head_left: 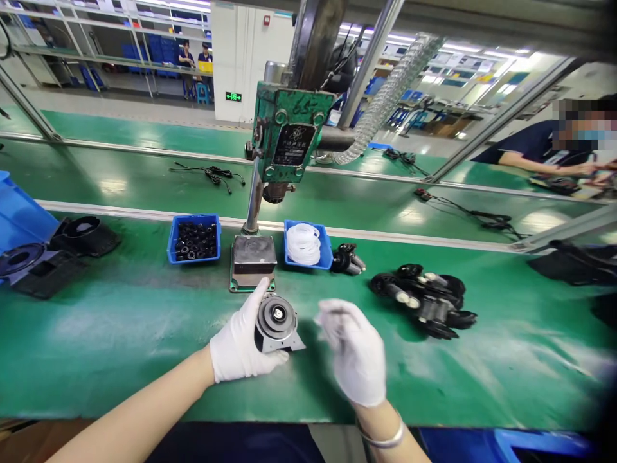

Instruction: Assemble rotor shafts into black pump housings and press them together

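Observation:
My left hand [243, 344], in a white glove, grips a round black part with a grey bracket [277, 318]. A small bright metal centre shows in the middle of its stepped disc. Thumb and fingers hold it from the left, just above the table. To its right is my gloved right hand [354, 350], raised and slightly blurred, with curled fingers drawn together. What lies in them, if anything, I cannot make out. Just beyond my left hand stands the press base with a dark metal block [254, 253]. Above it hangs the green press head [292, 132].
A blue bin of small black parts [195, 239] stands left of the press, a blue bin of white rings [306, 244] right of it. Black motor assemblies [427, 301] lie to the right, black housings [84, 238] far left. A co-worker [554, 145] sits across the bench.

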Demonstrator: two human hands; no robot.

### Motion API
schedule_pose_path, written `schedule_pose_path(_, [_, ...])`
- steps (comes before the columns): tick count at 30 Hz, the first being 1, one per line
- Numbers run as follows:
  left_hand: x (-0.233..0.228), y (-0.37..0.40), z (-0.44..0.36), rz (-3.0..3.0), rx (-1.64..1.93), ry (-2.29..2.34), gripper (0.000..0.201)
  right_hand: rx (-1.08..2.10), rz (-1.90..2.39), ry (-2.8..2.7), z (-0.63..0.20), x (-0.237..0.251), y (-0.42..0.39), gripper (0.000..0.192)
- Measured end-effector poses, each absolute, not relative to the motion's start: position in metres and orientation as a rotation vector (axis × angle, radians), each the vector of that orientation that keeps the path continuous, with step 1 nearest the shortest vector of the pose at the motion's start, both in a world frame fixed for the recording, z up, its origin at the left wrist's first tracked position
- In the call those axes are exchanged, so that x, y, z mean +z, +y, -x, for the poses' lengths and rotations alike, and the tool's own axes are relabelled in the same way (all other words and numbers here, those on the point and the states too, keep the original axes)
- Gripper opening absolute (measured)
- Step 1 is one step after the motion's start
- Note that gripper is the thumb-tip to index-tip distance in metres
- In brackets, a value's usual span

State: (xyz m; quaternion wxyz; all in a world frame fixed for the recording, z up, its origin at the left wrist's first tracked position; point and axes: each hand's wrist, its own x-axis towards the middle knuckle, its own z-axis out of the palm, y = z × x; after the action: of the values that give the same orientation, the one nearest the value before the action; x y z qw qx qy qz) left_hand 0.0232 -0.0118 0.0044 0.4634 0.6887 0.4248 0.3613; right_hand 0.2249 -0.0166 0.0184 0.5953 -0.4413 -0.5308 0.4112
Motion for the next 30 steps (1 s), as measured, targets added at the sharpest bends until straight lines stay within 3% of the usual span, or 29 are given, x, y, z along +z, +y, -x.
schedule_pose_path(3, [0.002, -0.012, -0.023, -1.693, 0.909, 1.023, 0.116, 1.069, 1.032, -1.453, -0.213, 0.019, -0.014, 0.047])
schedule_pose_path(7, [0.002, -0.011, -0.021, -1.698, 0.910, 1.034, 0.116, 0.973, 0.996, -1.348, -0.222, 0.022, -0.018, 0.030])
schedule_pose_path(10, [0.003, -0.013, -0.021, -1.719, 0.895, 1.021, 0.117, 0.890, 0.956, -1.176, -0.244, 0.025, -0.021, 0.047])
schedule_pose_path(13, [0.002, -0.017, -0.021, -1.789, 0.838, 1.029, 0.120, 0.723, 1.171, -1.414, -0.258, 0.036, -0.006, 0.039])
schedule_pose_path(18, [0.000, -0.016, -0.017, -1.658, 0.888, 0.931, 0.113, 0.012, 1.515, -2.010, -0.259, 0.061, 0.071, 0.025])
schedule_pose_path(22, [-0.001, -0.008, -0.012, -1.429, 0.959, 0.858, 0.104, -0.131, 1.565, -2.185, -0.253, 0.066, 0.134, 0.025])
schedule_pose_path(30, [0.003, -0.004, -0.012, -1.275, 0.948, 0.882, 0.112, -0.173, 1.595, -2.420, -0.250, 0.062, 0.177, 0.010])
